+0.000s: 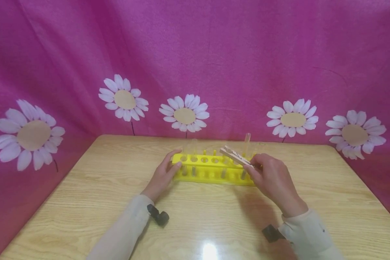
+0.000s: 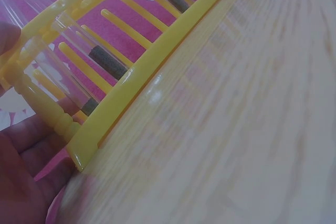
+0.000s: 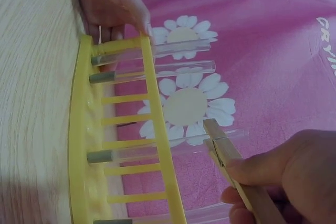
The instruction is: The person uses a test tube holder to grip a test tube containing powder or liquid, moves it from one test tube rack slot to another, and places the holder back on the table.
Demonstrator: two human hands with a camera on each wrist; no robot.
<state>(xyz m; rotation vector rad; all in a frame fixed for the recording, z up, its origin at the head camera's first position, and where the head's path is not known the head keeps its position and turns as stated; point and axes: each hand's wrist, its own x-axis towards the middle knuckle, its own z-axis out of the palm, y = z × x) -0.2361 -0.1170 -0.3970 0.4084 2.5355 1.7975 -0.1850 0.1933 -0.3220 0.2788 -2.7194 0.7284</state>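
Note:
A yellow test tube rack (image 1: 199, 178) stands on the table, holding several clear test tubes with dark grey matter in their bottoms, such as one test tube (image 2: 108, 64) in the left wrist view. My left hand (image 1: 160, 177) grips the rack's left end, thumb in front on the upper shelf and fingers behind. My right hand (image 1: 274, 178) holds a wooden test tube clamp (image 1: 235, 157), slanting up to the left above the rack. In the right wrist view the clamp's tip overlaps the upper part of a test tube (image 3: 139, 152); whether its jaws grip that tube I cannot tell.
The rack rests on a light wood-grain table (image 1: 195, 213). Behind and beside the table hangs a magenta cloth (image 1: 227, 65) printed with white daisies. A taller test tube (image 1: 247, 142) stands up at the rack's right part, near my right hand.

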